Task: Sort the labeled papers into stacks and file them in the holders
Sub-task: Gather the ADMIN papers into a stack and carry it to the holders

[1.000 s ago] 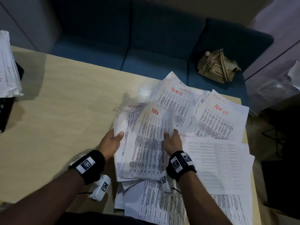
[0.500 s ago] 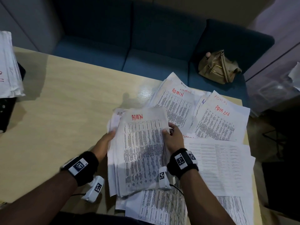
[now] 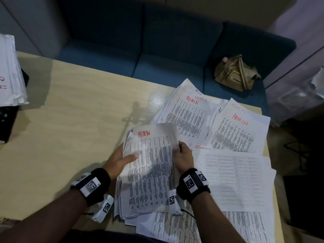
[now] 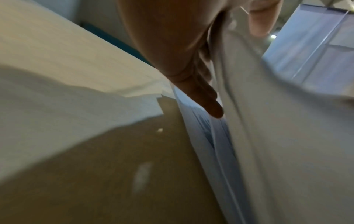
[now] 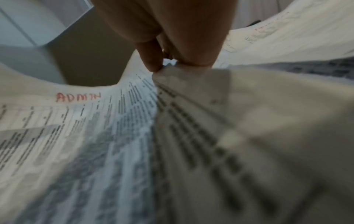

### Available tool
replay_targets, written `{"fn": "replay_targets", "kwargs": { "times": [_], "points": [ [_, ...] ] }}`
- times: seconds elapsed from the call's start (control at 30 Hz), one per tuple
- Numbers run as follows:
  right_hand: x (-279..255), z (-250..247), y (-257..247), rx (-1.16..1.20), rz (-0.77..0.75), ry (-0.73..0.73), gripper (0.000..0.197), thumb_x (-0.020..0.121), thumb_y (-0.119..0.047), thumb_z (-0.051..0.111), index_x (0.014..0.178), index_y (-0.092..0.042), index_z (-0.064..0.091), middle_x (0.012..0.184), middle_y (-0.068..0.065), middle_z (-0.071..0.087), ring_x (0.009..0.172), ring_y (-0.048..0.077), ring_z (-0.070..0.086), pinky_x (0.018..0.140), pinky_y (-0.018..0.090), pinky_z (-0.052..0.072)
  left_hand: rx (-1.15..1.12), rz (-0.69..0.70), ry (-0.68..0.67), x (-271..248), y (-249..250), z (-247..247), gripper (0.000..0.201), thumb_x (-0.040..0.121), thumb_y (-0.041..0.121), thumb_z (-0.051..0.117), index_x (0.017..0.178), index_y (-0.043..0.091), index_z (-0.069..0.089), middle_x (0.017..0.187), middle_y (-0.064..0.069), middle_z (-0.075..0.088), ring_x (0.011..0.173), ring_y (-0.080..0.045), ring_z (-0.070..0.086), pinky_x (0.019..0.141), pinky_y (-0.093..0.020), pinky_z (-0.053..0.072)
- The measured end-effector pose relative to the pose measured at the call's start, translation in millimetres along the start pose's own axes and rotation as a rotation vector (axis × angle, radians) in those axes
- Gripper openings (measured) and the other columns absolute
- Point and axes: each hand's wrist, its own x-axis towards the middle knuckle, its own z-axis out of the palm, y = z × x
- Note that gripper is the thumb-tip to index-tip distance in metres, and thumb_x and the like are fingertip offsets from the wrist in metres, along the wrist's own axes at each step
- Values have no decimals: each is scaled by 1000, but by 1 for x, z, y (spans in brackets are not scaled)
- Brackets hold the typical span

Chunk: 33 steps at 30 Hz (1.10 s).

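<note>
Both hands hold a stack of printed papers (image 3: 150,171) whose top sheet is labeled ADMIN in red. My left hand (image 3: 121,158) grips its left edge, thumb on top and fingers underneath; the left wrist view shows the fingers (image 4: 206,97) behind the sheets. My right hand (image 3: 182,155) grips the right edge, and the right wrist view shows the thumb (image 5: 151,59) pinching the stack (image 5: 114,121). More ADMIN papers (image 3: 191,116) (image 3: 236,128) lie spread on the wooden table (image 3: 78,120) beyond and to the right. Unlabeled-looking sheets (image 3: 233,179) lie at the right.
A second pile of papers (image 3: 10,72) rests on a black holder (image 3: 7,120) at the table's left edge. A blue sofa (image 3: 157,50) runs behind the table with a tan bag (image 3: 235,72) on it. The table's right edge lies just past the spread sheets.
The loose ADMIN sheets have been gathered into one stack and lifted toward me. My left thumb has moved onto the top sheet. Both hands have shifted slightly nearer and higher.
</note>
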Motion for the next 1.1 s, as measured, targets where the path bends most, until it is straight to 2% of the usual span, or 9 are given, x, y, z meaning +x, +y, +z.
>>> {"fn": "replay_targets", "kwargs": {
  "times": [0.13,0.23,0.33,0.47,0.57,0.67,0.77,0.93,1.1],
  "points": [
    [-5,-7,-9,80,-63,-141,46,89,-6,50,131,-22,42,112,-7,57,95,17,63,72,32,57,39,139,137,13,17,-5,73,88,0,62,139,44,36,134,29,39,117,17,45,88,-9,41],
    [2,-8,-19,134,-178,-126,77,83,-7,57,144,-38,22,128,-3,48,106,20,57,85,34,54,185,123,53,21,18,-6,47,88,-10,56,107,33,59,117,11,59,109,-17,61,79,-15,50],
    [10,0,-30,-89,-249,-95,51,88,-23,57,136,-31,40,134,2,52,118,22,54,97,38,47,194,133,100,20,13,-2,35,89,-6,58,102,26,57,112,15,61,101,-18,59,78,-16,49],
    [8,-5,-32,-48,-264,22,21,93,-12,51,112,-19,57,106,2,63,93,17,59,72,23,47,133,108,170,16,-4,1,59,88,7,66,126,46,43,120,39,48,107,23,48,85,-7,41],
    [11,-25,-27,39,-244,-20,23,95,-15,52,116,-25,55,101,-6,62,84,7,60,62,9,45,364,-28,78,18,-25,-1,39,92,21,64,124,40,50,120,14,62,113,-8,61,85,-22,46],
    [18,-65,-15,62,-193,5,30,97,-15,50,122,-30,56,104,-5,65,92,11,62,77,21,48,555,-51,52,19,-36,-4,39,95,23,57,134,25,52,123,2,64,114,-20,60,94,-34,46],
    [24,-118,13,-294,-128,102,35,93,-11,56,125,-23,56,117,3,64,107,21,60,86,27,44,566,-43,69,18,-35,-5,40,97,16,54,136,23,50,125,0,64,113,-21,60,94,-34,45],
    [15,-146,50,-1183,-157,-294,103,75,-34,76,152,-27,7,160,-1,10,147,21,15,118,45,14,649,-50,137,15,-33,-3,39,98,10,49,137,14,50,125,-7,62,104,-17,55,84,-25,37],
    [28,-141,42,-1209,-252,-268,89,68,-37,80,142,-25,33,148,0,32,140,21,26,119,49,9,756,-65,179,15,-31,-7,40,98,12,48,138,17,49,130,-13,60,106,-26,56,83,-26,36]
  ]
}}
